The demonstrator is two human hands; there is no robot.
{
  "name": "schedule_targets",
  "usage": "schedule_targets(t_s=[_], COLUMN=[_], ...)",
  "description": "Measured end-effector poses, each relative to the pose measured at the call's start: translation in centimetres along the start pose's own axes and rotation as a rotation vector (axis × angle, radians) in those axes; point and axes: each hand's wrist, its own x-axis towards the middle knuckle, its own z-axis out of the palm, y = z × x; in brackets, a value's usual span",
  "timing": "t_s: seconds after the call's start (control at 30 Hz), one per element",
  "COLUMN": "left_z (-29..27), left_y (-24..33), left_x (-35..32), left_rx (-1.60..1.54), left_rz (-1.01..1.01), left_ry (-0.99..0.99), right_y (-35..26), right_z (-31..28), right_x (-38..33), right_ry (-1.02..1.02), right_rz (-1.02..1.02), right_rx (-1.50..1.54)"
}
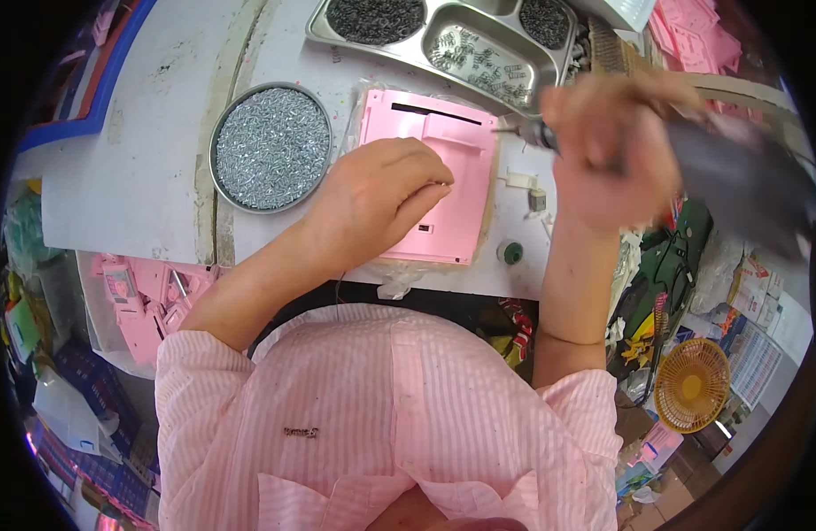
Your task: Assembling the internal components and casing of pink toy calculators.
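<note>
A pink plastic panel (468,199) with a dark slot along its far edge lies on a plastic-wrapped pad before me. Over its left side is my left hand (377,195), fingertips pinched together; whatever they hold is too small to make out. My right hand (611,159), smeared by motion, grips a dark electric screwdriver (735,173) to the right of the panel. The screwdriver's thin bit points left, close to the panel's far right corner. Left of the panel stands a round metal dish (215,173) heaped with small silver screws (270,146).
At the back is a steel compartment tray (417,55) holding dark screws and small springs. Small white plastic parts (521,180) and a green round piece (510,253) lie right of the panel. A bin of pink parts (142,310) stands below the table's left front edge.
</note>
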Motion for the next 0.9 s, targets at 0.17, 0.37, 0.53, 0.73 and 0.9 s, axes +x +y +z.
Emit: schedule_targets(t_s=[0.17,0.37,0.53,0.73,0.9], left_z=[-0.6,-2.0,-3.2,-5.5,-9.5], left_y=[-0.1,-0.9,-1.3,-1.8,-4.0], left_x=[-0.1,-1.0,-1.6,-1.9,-4.6], left_rx=[-0.017,-0.039,0.005,0.347,0.67], left_rz=[-0.032,-0.064,-0.076,-0.121,-0.293], left_ry=[0.062,0.089,0.164,0.302,-0.002], right_y=[-4.0,-3.6,-2.8,-0.7,4.2], right_z=[2.9,4.8,6.4,8.6,9.1], right_x=[-0.3,0.0,1.1,2.5,3.5], right_ry=[-0.154,-0.175,-0.233,-0.095,-0.045], right_rz=[0.192,0.213,0.186,0.155,0.082], right_rx=[0.509,0.49,0.51,0.61,0.584])
